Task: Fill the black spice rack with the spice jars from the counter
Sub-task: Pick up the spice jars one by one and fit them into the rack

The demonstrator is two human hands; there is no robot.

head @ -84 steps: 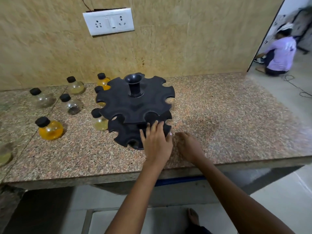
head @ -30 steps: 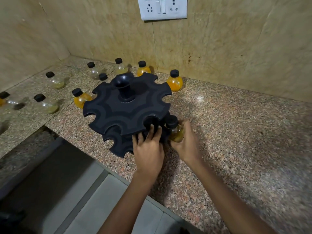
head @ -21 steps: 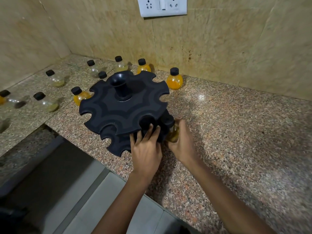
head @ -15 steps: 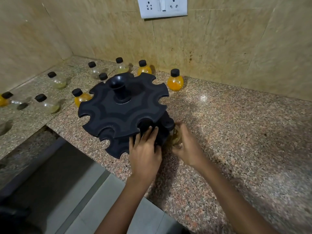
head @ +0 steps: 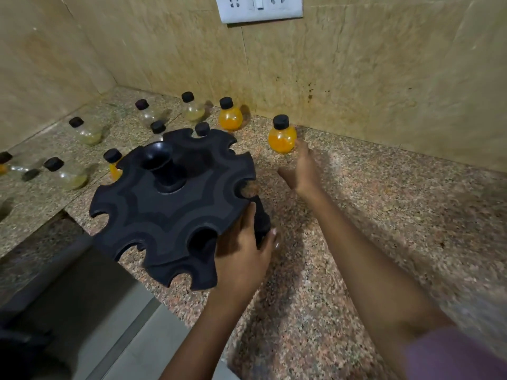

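Note:
The black two-tier spice rack [head: 170,212] stands near the front edge of the granite counter [head: 384,215], its top slots empty. My left hand [head: 241,259] grips the rack's right side at the lower tier; what sits in that slot is hidden by the hand. My right hand [head: 300,171] stretches toward the back wall with fingers apart, its fingertips at the right side of an orange-filled jar with a black cap [head: 282,138]. A second orange jar [head: 230,119] stands further left by the wall.
Several black-capped jars stand behind and left of the rack, among them a pale one [head: 87,131], another [head: 67,174] and a clear one [head: 193,111]. A white wall socket [head: 260,6] is above. The counter drops off at the front left.
My right hand let go of the jar at the rack's lower tier and moved back and right to the orange jar by the wall. The left hand slid to the rack's right side.

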